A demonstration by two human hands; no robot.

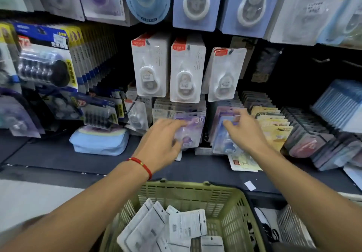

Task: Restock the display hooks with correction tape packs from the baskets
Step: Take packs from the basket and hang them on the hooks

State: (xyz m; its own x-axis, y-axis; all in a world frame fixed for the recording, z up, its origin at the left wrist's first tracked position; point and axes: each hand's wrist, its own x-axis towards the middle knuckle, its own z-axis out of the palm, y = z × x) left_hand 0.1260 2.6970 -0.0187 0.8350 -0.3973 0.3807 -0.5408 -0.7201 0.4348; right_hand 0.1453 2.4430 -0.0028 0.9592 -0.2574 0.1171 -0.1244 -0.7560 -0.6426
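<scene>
Green basket (pixel 231 197) sits low in front, with white packs (pixel 187 225) lying face down inside. Left hand (pixel 163 134) pinches a purple pack (pixel 191 129) marked "30" at the shelf (pixel 58 154). Right hand (pixel 244 129), fingers spread, touches a blue pack (pixel 223 140). Three white tape packs (pixel 187 69) hang just above. A blue pouch (pixel 99 141) lies to the left.

dark shelf (pixel 58 154), blue pouch (pixel 99 141), loose pack (pixel 243 162)
</scene>
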